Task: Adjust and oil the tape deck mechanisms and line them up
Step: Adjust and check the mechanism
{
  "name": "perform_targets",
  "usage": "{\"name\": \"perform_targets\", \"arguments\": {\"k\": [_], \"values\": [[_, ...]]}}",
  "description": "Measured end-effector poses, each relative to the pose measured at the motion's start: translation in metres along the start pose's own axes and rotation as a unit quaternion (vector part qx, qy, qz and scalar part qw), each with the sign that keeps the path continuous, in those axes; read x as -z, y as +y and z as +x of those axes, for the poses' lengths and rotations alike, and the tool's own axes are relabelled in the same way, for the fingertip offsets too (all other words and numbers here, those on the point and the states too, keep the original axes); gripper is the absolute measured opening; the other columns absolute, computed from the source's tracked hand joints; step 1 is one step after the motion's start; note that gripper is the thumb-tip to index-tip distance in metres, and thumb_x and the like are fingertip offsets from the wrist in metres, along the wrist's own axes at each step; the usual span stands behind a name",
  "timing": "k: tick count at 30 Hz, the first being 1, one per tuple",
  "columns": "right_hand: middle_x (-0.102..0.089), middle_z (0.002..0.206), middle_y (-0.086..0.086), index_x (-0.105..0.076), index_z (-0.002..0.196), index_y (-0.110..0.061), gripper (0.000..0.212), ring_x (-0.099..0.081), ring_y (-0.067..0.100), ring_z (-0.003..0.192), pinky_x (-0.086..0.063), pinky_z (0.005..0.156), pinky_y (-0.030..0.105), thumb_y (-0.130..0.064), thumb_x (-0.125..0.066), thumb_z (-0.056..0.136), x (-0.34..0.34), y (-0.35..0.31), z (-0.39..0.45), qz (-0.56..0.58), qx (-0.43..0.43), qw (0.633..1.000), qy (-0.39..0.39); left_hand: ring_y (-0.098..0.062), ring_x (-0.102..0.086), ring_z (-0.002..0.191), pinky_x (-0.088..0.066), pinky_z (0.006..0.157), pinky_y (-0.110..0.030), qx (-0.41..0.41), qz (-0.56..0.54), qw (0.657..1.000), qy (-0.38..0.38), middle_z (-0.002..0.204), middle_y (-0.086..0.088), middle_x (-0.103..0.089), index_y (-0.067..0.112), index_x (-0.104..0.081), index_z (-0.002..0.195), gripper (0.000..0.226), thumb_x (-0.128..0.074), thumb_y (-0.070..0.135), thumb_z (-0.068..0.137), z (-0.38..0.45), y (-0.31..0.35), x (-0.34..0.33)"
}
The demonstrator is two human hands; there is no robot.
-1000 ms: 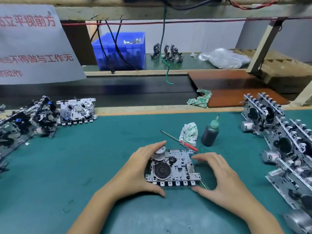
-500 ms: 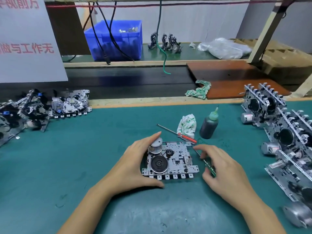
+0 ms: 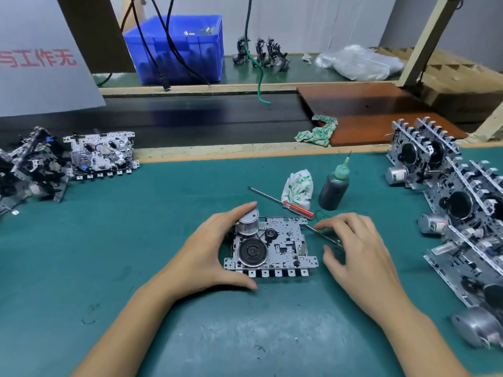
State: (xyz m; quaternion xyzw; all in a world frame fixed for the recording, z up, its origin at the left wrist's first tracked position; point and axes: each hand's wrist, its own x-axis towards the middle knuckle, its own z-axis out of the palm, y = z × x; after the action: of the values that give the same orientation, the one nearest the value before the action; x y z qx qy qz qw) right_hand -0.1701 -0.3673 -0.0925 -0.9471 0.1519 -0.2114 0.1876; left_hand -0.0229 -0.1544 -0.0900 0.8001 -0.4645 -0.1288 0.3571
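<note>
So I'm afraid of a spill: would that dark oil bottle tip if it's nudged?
Probably yes. The oil bottle stands upright, tall and narrow with a thin needle tip. Nothing braces it; the rag beside it would hardly stop it. Once down, it would likely roll.

**Hidden and cut off at the bench**

The thin metal tool (image 3: 325, 236) under the right hand (image 3: 359, 254) is mostly covered by the fingers; its handle cannot be seen. The grey sign with red characters (image 3: 38, 58) runs off the left edge. The row of silver tape deck mechanisms (image 3: 462, 213) is cropped at the right edge.
</note>
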Motion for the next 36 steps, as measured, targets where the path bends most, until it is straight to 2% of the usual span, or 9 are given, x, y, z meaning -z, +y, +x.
{"name": "perform_targets", "arguments": {"k": [7, 13, 17, 21, 23, 25, 28, 31, 36], "values": [[-0.054, 0.102, -0.007, -0.062, 0.106, -0.020, 0.028, -0.045, 0.014, 0.103, -0.041, 0.085, 0.032, -0.010, -0.064, 0.080, 0.001, -0.003, -0.001, 0.004, -0.011, 0.999, -0.039, 0.009, -0.038, 0.125, -0.030, 0.101, -0.008, -0.009, -0.011, 1.000, 0.017, 0.129, 0.043, -0.033, 0.060, -0.016, 0.138, 0.103, -0.078, 0.059, 0.056, 0.000, 0.002, -0.002], [-0.055, 0.104, -0.008, -0.061, 0.107, -0.019, 0.025, -0.043, 0.011, 0.104, -0.035, 0.084, 0.024, -0.008, -0.059, 0.085, -0.001, -0.003, -0.001, 0.015, -0.006, 0.999, -0.039, 0.012, -0.033, 0.126, -0.025, 0.099, -0.002, 0.004, -0.015, 1.000, -0.006, 0.130, 0.045, -0.030, 0.064, -0.013, 0.138, 0.119, -0.085, 0.064, 0.043, -0.001, -0.003, -0.001], [-0.055, 0.102, -0.010, -0.057, 0.108, -0.021, 0.027, -0.044, 0.008, 0.101, -0.036, 0.082, 0.024, -0.005, -0.054, 0.087, -0.002, -0.005, 0.000, 0.045, -0.008, 0.999, -0.012, 0.009, -0.028, 0.132, -0.023, 0.105, -0.007, -0.011, -0.004, 1.000, -0.013, 0.137, 0.041, -0.025, 0.063, -0.007, 0.139, 0.124, -0.083, 0.066, 0.041, -0.001, -0.004, -0.001], [-0.054, 0.106, -0.021, -0.051, 0.111, -0.036, 0.021, -0.047, -0.001, 0.103, -0.039, 0.087, 0.024, -0.037, -0.047, 0.091, 0.005, -0.015, 0.001, 0.186, -0.028, 0.982, 0.007, 0.006, -0.024, 0.136, -0.025, 0.110, -0.022, -0.012, -0.003, 1.000, -0.013, 0.146, 0.031, -0.025, 0.061, -0.005, 0.140, 0.124, -0.082, 0.067, 0.044, -0.001, -0.003, -0.002], [-0.047, 0.126, -0.025, -0.044, 0.127, -0.040, 0.053, -0.039, -0.003, 0.121, -0.033, 0.101, 0.021, -0.062, -0.048, 0.079, 0.012, -0.022, 0.006, 0.189, 0.003, 0.979, -0.076, 0.006, -0.025, 0.135, -0.027, 0.109, -0.024, -0.013, 0.000, 1.000, -0.007, 0.144, 0.033, -0.025, 0.062, -0.005, 0.140, 0.121, -0.081, 0.068, 0.046, -0.001, -0.002, -0.002], [-0.029, 0.145, -0.023, -0.020, 0.145, -0.038, 0.100, -0.021, -0.006, 0.134, -0.021, 0.109, 0.018, -0.083, -0.050, 0.060, 0.017, -0.031, 0.015, 0.099, 0.041, 0.978, -0.178, 0.008, -0.028, 0.133, -0.028, 0.109, -0.022, -0.014, 0.004, 1.000, -0.001, 0.141, 0.037, -0.024, 0.062, -0.007, 0.140, 0.116, -0.080, 0.066, 0.049, -0.001, -0.002, -0.003], [-0.017, 0.152, -0.015, 0.007, 0.150, -0.029, 0.135, -0.012, 0.004, 0.138, -0.012, 0.110, 0.020, -0.086, -0.057, 0.046, 0.015, -0.043, 0.030, -0.054, 0.089, 0.961, -0.258, 0.008, -0.031, 0.130, -0.028, 0.108, -0.018, -0.024, 0.009, 1.000, 0.004, 0.139, 0.039, -0.025, 0.061, -0.009, 0.140, 0.112, -0.079, 0.064, 0.052, -0.001, -0.003, -0.004], [-0.032, 0.140, -0.003, -0.006, 0.150, -0.016, 0.132, -0.027, 0.017, 0.132, -0.025, 0.108, 0.029, -0.076, -0.069, 0.051, 0.006, -0.049, 0.038, -0.167, 0.134, 0.940, -0.264, 0.008, -0.034, 0.129, -0.029, 0.107, -0.020, -0.036, 0.012, 0.999, 0.011, 0.139, 0.037, -0.028, 0.060, -0.010, 0.141, 0.110, -0.078, 0.062, 0.053, 0.000, -0.004, -0.004], [-0.045, 0.110, -0.001, -0.042, 0.127, -0.014, 0.103, -0.044, 0.017, 0.106, -0.044, 0.087, 0.034, -0.076, -0.070, 0.048, 0.007, -0.050, 0.052, -0.176, 0.187, 0.927, -0.273, 0.001, -0.037, 0.132, -0.034, 0.108, -0.031, -0.020, -0.039, 0.999, 0.029, 0.142, 0.036, -0.031, 0.055, 0.003, 0.144, 0.128, -0.085, 0.056, 0.050, 0.000, -0.005, -0.008]]}}
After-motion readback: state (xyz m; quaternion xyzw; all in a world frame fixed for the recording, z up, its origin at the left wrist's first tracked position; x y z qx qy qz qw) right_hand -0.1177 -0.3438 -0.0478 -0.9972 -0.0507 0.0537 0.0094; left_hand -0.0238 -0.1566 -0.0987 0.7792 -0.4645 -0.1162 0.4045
